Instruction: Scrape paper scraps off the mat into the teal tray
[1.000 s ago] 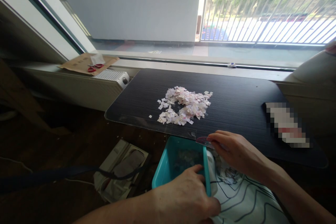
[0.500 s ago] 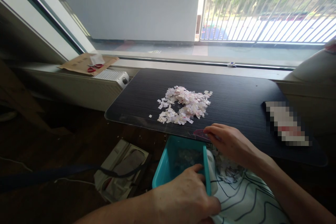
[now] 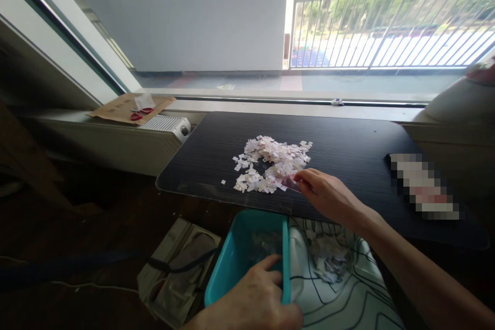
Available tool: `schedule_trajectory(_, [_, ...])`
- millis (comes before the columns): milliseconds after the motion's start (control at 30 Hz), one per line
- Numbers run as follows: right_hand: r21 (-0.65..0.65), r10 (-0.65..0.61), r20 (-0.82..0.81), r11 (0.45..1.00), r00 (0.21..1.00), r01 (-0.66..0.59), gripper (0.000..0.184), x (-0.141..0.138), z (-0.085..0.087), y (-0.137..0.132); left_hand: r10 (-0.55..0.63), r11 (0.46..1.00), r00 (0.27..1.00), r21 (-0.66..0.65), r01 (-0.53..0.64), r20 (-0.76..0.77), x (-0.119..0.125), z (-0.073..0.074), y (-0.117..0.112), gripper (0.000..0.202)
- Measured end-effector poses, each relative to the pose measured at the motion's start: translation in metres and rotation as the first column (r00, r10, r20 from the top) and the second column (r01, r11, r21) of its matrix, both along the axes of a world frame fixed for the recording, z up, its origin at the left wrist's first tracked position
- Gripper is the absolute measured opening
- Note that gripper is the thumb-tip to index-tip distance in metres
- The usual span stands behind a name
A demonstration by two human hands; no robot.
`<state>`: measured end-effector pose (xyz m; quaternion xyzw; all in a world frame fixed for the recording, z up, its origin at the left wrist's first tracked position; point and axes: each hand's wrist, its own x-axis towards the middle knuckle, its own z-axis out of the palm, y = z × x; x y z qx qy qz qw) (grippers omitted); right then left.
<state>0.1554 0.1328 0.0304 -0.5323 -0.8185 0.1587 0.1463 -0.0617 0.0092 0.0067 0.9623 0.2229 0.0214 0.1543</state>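
Observation:
My left hand (image 3: 255, 294) grips the right wall of a teal plastic bin (image 3: 218, 263) just below the table's front edge. Small pale bits lie dimly inside the bin. Between the fingers of my right hand (image 3: 328, 196) is a thin pink see-through plastic piece (image 3: 289, 182) with a curved edge; its exact kind is unclear. It touches the near right side of a loose pile of small white and pinkish paper squares (image 3: 270, 154) on the dark table (image 3: 348, 144). More paper bits (image 3: 330, 258) rest on a pale cloth with dark lines (image 3: 348, 301), right of the bin.
A blurred-out object (image 3: 423, 185) lies at the table's right end. Red-handled scissors (image 3: 141, 113) sit on a brown envelope (image 3: 112, 109) on the sill, near a white slotted unit (image 3: 166, 126). On the floor left of the bin stands a grey box (image 3: 180, 268) with a dark strap.
My right hand has moved forward with the pink piece, from the table's front edge to the paper pile. The bin and my left hand have shifted left and nearer to me.

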Motion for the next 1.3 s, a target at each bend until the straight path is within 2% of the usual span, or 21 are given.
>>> schedule_trajectory(100, [0.000,0.016,0.088,1.000,0.996,-0.016,0.023,-0.005,0.002,0.001,0.031,0.999,0.999,-0.033,-0.031,0.012,-0.013,-0.001,-0.001,0.020])
schedule_trajectory(233, [-0.036,0.018,0.183,0.999,0.983,-0.011,0.021,0.006,0.009,-0.006,0.034,0.998,0.999,-0.054,-0.034,-0.013,-0.019,-0.001,0.000,0.019])
schedule_trajectory(333, [-0.023,0.005,0.161,1.000,0.987,-0.001,0.021,0.007,0.013,-0.006,0.042,0.995,0.999,-0.091,-0.044,-0.024,-0.016,0.000,0.001,0.020])
schedule_trajectory(533, [0.018,0.041,0.133,0.999,0.990,-0.044,0.022,-0.008,0.010,0.004,0.018,0.993,1.000,-0.113,-0.020,-0.016,-0.009,0.005,0.003,0.019])
schedule_trajectory(733, [-0.017,0.015,0.179,1.000,0.984,-0.012,0.022,0.006,0.012,-0.003,0.031,0.989,0.999,-0.141,-0.036,-0.037,-0.010,0.004,0.004,0.018])
schedule_trajectory(967, [0.005,0.027,0.174,1.000,0.984,-0.029,0.022,-0.016,0.013,0.005,-0.006,0.983,0.997,-0.184,-0.009,-0.079,-0.005,0.012,0.007,0.023])
schedule_trajectory(1200, [-0.077,0.020,0.247,0.997,0.969,0.000,0.020,0.008,0.017,-0.005,0.001,0.976,0.991,-0.217,-0.030,-0.132,-0.006,0.015,0.007,0.024])
schedule_trajectory(1300, [-0.074,0.002,0.236,0.997,0.972,0.016,0.021,0.011,0.020,-0.006,0.005,0.974,0.991,-0.222,-0.035,-0.132,-0.005,0.017,0.006,0.025])
